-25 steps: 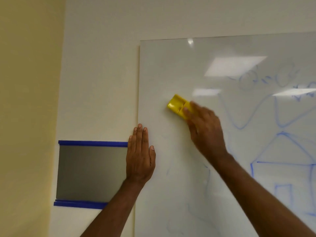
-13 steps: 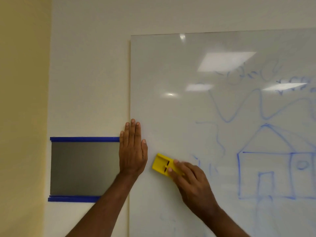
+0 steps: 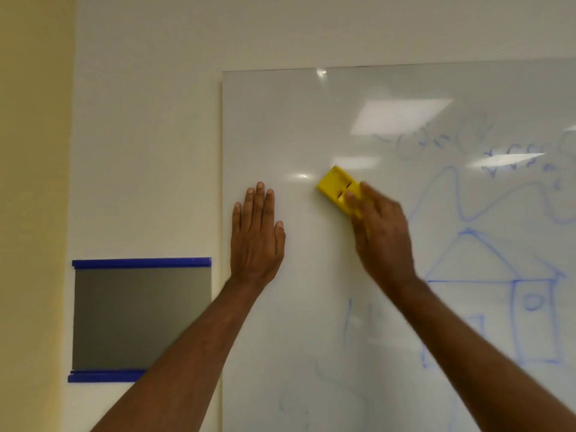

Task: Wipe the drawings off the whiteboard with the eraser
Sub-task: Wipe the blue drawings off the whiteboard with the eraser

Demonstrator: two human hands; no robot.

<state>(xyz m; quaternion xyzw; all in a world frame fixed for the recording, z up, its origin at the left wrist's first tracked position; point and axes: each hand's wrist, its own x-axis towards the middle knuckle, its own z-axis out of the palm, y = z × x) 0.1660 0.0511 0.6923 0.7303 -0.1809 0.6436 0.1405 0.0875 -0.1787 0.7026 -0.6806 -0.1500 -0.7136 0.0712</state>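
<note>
A glossy whiteboard [image 3: 280, 120] hangs on the wall and fills the right of the view. Blue marker drawings cover its right half: a house [image 3: 498, 291], wavy hill lines [image 3: 461, 201] and faint clouds above. Pale smeared traces [image 3: 343, 388] remain lower down. My right hand [image 3: 383, 238] presses a yellow eraser [image 3: 335, 187] flat against the board, left of the hill lines, fingers over its lower end. My left hand [image 3: 257, 232] lies flat on the board near its left edge, fingers together and pointing up, holding nothing.
A grey panel [image 3: 140, 319] with blue strips at its top and bottom is fixed to the white wall left of the board. A yellow wall [image 3: 31, 182] runs down the far left.
The eraser went from upper left down beside my left hand, then back up to mid-height. The marks left of the house have become fainter. My left hand stays flat on the board.
</note>
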